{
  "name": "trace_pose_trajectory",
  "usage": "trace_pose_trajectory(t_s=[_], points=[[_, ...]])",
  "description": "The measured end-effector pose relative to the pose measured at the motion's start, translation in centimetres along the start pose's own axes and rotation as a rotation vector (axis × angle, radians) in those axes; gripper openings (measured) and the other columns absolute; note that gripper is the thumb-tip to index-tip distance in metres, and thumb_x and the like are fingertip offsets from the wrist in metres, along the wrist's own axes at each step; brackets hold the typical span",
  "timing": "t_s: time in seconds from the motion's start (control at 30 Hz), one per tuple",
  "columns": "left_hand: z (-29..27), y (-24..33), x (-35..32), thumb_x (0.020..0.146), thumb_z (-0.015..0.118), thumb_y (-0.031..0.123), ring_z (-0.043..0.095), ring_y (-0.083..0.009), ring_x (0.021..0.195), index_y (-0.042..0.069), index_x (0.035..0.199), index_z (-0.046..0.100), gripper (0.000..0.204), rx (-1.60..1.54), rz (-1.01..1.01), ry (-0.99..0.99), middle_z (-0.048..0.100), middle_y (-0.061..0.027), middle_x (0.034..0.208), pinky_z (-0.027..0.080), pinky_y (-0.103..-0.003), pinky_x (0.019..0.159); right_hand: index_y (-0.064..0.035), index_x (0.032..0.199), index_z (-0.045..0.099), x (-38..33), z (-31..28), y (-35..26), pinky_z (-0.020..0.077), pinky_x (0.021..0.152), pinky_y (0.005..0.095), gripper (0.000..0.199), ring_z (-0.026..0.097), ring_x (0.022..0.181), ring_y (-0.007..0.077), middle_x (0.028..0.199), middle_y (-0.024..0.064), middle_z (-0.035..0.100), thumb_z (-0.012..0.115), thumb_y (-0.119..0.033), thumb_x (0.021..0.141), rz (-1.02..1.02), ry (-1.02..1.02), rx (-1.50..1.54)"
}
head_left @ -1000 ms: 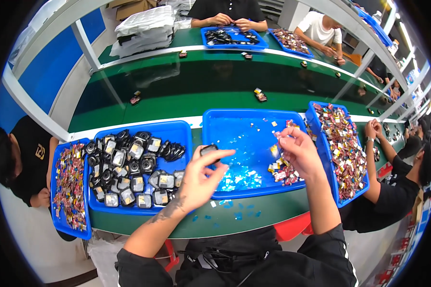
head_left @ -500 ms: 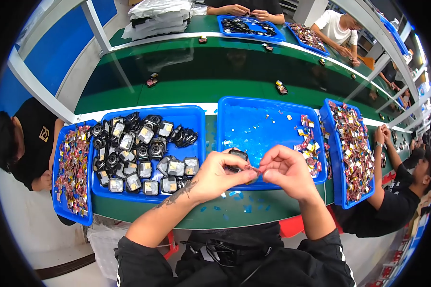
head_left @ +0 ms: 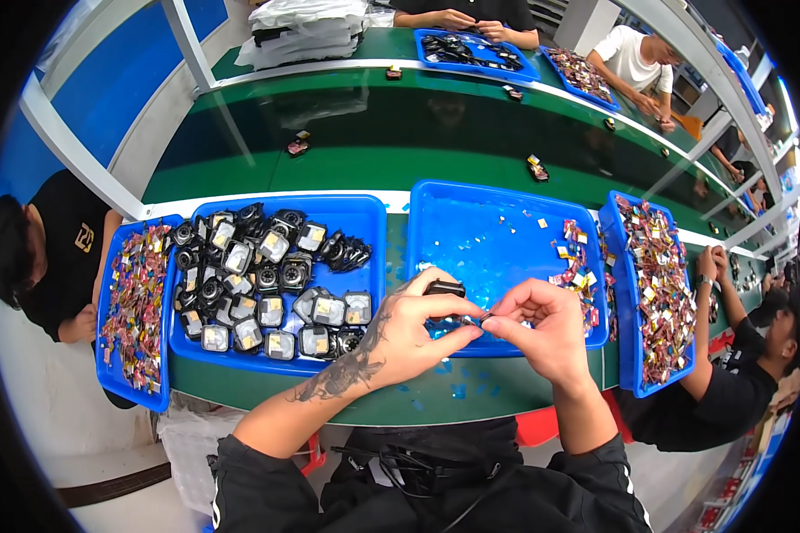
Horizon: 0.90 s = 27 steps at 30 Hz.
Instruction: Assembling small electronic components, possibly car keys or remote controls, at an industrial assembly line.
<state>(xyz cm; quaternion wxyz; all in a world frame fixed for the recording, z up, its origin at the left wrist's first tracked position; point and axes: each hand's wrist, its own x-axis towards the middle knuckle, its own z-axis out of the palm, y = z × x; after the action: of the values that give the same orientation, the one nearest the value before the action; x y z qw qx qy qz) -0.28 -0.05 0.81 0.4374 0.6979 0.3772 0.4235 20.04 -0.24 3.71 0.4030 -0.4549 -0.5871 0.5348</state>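
My left hand [head_left: 409, 329] is closed around a small black watch case [head_left: 444, 288], its dark edge showing above my fingers. My right hand [head_left: 549, 333] comes in from the other side. Its thumb and index finger pinch at a tiny dark piece by my left fingertips, too small to name. Both hands are above the near edge of a blue tray [head_left: 471, 222]. Small pink and yellow parts [head_left: 578, 258] lie along that tray's right side, with bluish film scraps around its middle. Left of my hands, another blue tray [head_left: 369, 266] holds many black watch cases [head_left: 271, 277].
Narrow blue trays of pink and yellow parts stand at the far left [head_left: 163, 395] and right [head_left: 629, 355]. A green belt [head_left: 400, 151] beyond carries scattered small pieces. People sit at both sides and opposite. Film scraps [head_left: 458, 391] lie on the near table edge.
My left hand has turned slightly, so the watch case sits differently. A pinkish bit seen between my fingertips is no longer visible. The view has shifted a little.
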Motion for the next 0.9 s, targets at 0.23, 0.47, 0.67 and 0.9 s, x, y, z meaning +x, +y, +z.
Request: trace_pose_trajectory(t_s=[0.23,0.47,0.67,0.9], points=[[0.4,0.2,-0.2,0.077,0.076,0.005,0.059,-0.0121,0.082,0.001,0.088,0.072,0.013,0.053,-0.007,0.04,0.06,-0.0062,0.089,0.049,-0.025,0.069,-0.0009,0.082,0.064,0.3,0.5,0.0,0.0483,0.061,0.0217,0.011,0.06,0.07,0.0062,0.08,0.0031,0.065,0.075,-0.001,0.079,-0.008,-0.007,-0.082],[0.8,-1.1,-0.5,0.081,0.073,0.01,0.06,-0.0111,0.076,0.0,0.09,0.071,0.013,-0.172,-0.169,0.057,0.062,-0.006,0.088,0.047,-0.024,0.065,-0.0007,0.082,0.062,0.2,1.6,0.7,0.0488,0.059,0.0267,0.012,0.061,0.07,0.0145,0.08,0.007,0.06,0.073,0.001,0.078,-0.53,0.069,-0.636],[0.9,-1.3,0.0,0.087,0.07,0.012,0.056,-0.006,0.072,-0.002,0.09,0.07,0.015,-0.467,-0.293,0.04,0.064,-0.0031,0.081,0.044,-0.024,0.061,0.0023,0.107,0.063,0.8,0.2,1.7,0.0503,0.071,0.0276,0.023,0.061,0.083,0.0156,0.099,0.0118,0.059,0.062,0.006,0.084,-0.163,0.097,-0.525],[0.7,-0.4,0.0,0.091,0.064,0.011,0.053,-0.0018,0.075,0.001,0.107,0.067,0.019,-0.618,-0.408,-0.138,0.065,-0.0026,0.094,0.042,-0.018,0.06,0.0007,0.097,0.063,0.4,0.3,3.8,0.0492,0.086,0.0298,0.015,0.06,0.094,0.0165,0.106,0.0128,0.06,0.066,0.004,0.082,-0.112,-0.109,0.384]])
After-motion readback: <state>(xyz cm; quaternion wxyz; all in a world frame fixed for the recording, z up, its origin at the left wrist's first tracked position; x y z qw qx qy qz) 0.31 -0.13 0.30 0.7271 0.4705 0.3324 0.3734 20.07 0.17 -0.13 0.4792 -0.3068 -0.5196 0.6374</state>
